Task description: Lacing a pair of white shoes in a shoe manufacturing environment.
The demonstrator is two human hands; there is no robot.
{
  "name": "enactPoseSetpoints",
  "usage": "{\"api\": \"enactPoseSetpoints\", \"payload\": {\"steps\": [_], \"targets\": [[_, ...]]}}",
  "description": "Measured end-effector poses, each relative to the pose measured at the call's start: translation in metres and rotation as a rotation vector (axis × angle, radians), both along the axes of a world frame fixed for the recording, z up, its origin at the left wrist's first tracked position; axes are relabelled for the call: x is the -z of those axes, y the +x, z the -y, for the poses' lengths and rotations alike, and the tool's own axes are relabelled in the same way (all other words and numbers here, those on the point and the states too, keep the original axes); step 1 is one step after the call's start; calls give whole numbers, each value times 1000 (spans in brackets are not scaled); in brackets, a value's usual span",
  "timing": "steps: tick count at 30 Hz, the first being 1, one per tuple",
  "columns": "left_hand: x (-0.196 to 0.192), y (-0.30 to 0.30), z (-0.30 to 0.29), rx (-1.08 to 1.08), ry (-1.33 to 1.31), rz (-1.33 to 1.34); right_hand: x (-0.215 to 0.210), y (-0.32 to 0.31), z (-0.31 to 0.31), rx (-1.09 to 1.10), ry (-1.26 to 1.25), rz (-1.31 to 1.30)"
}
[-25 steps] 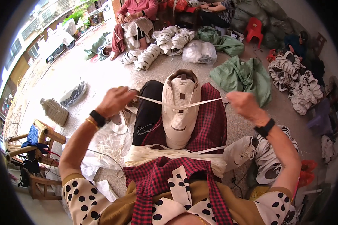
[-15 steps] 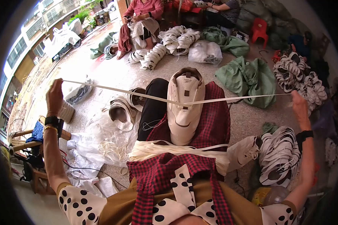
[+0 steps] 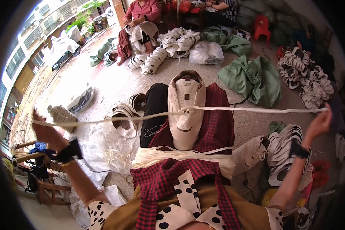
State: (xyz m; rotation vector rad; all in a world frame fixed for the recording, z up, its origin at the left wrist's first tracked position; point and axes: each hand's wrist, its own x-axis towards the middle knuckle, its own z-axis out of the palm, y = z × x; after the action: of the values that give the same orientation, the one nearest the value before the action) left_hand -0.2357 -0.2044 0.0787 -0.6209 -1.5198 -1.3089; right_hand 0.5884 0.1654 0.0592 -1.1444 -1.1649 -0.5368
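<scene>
A white shoe upper (image 3: 186, 109) lies on my lap, over a red checked cloth (image 3: 216, 122). A white flat lace (image 3: 257, 110) runs through the shoe and stretches taut to both sides. My left hand (image 3: 44, 130) is far out to the left, closed on one end of the lace. Far out at the right, my right hand (image 3: 320, 122) grips the other end. A bundle of white laces (image 3: 161, 157) rests across my lap below the shoe.
Piles of white shoe uppers (image 3: 283, 157) lie to my right, with more (image 3: 306, 82) further back. Green sacks (image 3: 253, 78) and a clear plastic bag (image 3: 107, 145) lie on the floor. Another person (image 3: 140, 23) sits ahead. Wooden chairs (image 3: 38, 180) stand at left.
Both hands have moved from close to the shoe out wide to the sides, pulling the lace through until it is stretched long and taut.
</scene>
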Motion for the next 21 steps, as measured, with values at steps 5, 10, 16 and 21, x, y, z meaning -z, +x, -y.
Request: {"api": "enactPoseSetpoints", "payload": {"steps": [5,10,16,21], "targets": [[63,127,-141,1004,70,340,79,-210,30,-1220,-309,-316],[91,231,-206,1517,-389,560,78,-327,54,-1510,-775,-167],[114,259,-210,1453,-595,561,80,-343,58,-1339,-785,149],[119,256,-203,1419,-554,678,86,-343,61,-1334,-793,62]]}}
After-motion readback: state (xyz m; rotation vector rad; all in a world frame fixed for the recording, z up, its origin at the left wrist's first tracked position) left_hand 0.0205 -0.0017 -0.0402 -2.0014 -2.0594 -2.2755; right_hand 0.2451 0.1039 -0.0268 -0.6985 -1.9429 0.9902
